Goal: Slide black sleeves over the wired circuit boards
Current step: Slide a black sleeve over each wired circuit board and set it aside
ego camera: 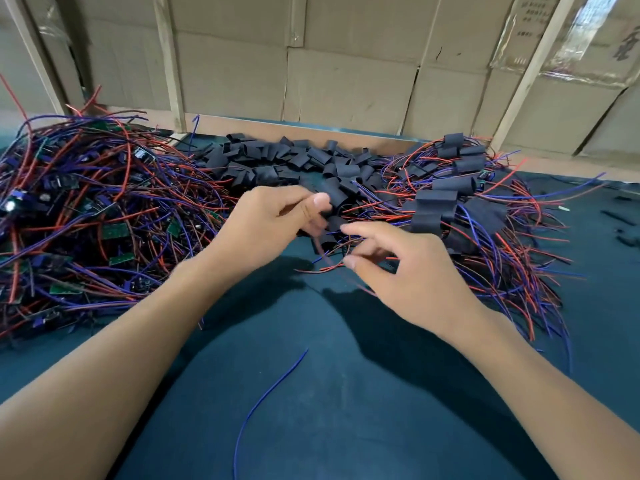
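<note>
Our left hand (277, 216) pinches a black sleeve (337, 199) at the front of the loose sleeve heap; our right hand (405, 271) hangs relaxed, gripping nothing we can see. Sleeves look light and floppy, so we'd pinch the rim

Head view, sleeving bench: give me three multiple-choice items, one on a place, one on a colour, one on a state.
1. Where do the bare wired circuit boards lie?
A. left of the hands
B. right of the hands
C. nearest the camera

2. What colour is the loose wire between the forearms?
A. red
B. blue
C. black

3. What is the left hand doing?
A. lying flat
B. hanging idle
C. pinching a black sleeve

Key: 1 A, green boards show in the left pile; 2 B, it is plainly blue; 3 C, the thumb presses on the sleeve.
</note>
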